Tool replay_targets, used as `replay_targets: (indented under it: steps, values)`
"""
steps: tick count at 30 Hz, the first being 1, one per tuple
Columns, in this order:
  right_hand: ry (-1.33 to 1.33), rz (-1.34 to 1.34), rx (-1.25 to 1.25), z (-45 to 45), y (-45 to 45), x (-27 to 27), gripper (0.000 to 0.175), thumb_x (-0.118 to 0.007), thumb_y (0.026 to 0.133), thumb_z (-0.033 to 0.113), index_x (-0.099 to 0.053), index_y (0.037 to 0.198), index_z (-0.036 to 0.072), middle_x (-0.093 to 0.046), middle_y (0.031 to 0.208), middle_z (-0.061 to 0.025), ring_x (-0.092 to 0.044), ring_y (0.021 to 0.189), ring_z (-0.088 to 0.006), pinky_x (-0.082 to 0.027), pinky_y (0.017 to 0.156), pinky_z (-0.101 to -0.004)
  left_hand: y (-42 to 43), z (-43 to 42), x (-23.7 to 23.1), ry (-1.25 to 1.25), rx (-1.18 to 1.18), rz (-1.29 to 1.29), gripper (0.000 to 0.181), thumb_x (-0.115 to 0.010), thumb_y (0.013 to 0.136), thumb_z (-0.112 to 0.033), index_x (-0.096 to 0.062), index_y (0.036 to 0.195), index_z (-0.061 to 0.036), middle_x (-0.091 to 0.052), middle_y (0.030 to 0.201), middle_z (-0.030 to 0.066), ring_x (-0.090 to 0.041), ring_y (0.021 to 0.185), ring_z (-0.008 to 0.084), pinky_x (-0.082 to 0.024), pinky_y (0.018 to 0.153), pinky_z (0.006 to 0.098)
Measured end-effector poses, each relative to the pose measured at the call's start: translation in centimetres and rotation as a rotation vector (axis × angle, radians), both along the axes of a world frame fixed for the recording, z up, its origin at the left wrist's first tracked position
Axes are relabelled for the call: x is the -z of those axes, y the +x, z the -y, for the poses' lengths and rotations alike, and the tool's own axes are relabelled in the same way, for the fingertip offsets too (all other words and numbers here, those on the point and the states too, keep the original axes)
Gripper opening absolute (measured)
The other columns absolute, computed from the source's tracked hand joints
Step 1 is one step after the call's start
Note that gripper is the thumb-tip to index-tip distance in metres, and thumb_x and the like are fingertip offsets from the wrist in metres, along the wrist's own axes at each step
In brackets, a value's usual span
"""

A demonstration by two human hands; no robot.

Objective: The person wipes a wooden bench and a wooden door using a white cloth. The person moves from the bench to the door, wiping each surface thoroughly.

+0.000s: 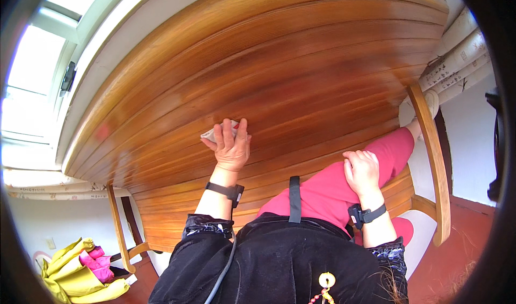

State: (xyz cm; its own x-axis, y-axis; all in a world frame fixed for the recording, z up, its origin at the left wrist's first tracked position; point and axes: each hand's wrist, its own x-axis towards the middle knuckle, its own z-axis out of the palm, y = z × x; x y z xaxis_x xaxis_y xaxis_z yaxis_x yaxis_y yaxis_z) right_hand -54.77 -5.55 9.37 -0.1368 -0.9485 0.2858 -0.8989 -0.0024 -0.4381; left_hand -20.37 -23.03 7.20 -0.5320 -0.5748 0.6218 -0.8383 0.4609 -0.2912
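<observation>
My left hand [233,147] lies over a folded white cloth [209,135] with a bit of red on it, pressing it against the slatted wooden backrest [290,74] of a bench. Part of the cloth is hidden under the fingers. My right hand [363,171] rests on my leg in pink trousers [322,187], its fingers together and nothing seen in it. That leg is up on the bench seat [169,219]. Each wrist wears a black strap with a small device.
Wooden armrests stand at the left [119,227] and right [429,163] ends of the bench. Behind it is a bright window [36,62], with patterned curtains [463,58] at the right. Yellow and pink clothing [76,271] lies at the lower left, near the reddish floor [463,239].
</observation>
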Motion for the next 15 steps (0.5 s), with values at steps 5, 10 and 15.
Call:
replay_targets:
  steps: [5,10,15]
  values:
    - [0.001,-0.014,0.002,-0.3,-0.1,0.1,0.011,-0.068,0.080,0.010,-0.070,0.090,0.007,-0.066,0.080,-0.0094,-0.064,0.081,-0.0293,-0.049,0.084,-0.0429,3.1,0.5,0.5,-0.030,-0.053,0.065,0.078,-0.076,0.077,-0.035,-0.046,0.148,-0.0247,-0.015,0.165,0.0164,-0.003,0.154,0.0394,0.007,0.115,0.0697]
    - [0.032,-0.041,-0.002,-0.2,-0.2,0.7,0.011,-0.067,0.080,0.010,-0.070,0.090,0.007,-0.066,0.079,-0.0102,-0.064,0.080,-0.0302,-0.048,0.084,-0.0426,15.0,1.9,-2.3,-0.009,-0.217,-0.217,0.090,-0.072,0.081,-0.036,-0.027,0.158,-0.0212,-0.008,0.166,0.0192,-0.004,0.153,0.0432,-0.001,0.118,0.0663]
    - [0.066,0.044,-0.009,0.8,0.2,0.0,0.011,-0.064,0.084,0.006,-0.071,0.094,0.005,-0.068,0.083,-0.0120,-0.067,0.080,-0.0287,-0.052,0.079,-0.0395,24.8,3.5,-4.3,-0.198,-0.370,-0.730,0.066,-0.031,0.106,-0.038,-0.017,0.157,0.0012,-0.013,0.163,0.0259,-0.010,0.151,0.0427,-0.010,0.123,0.0531]
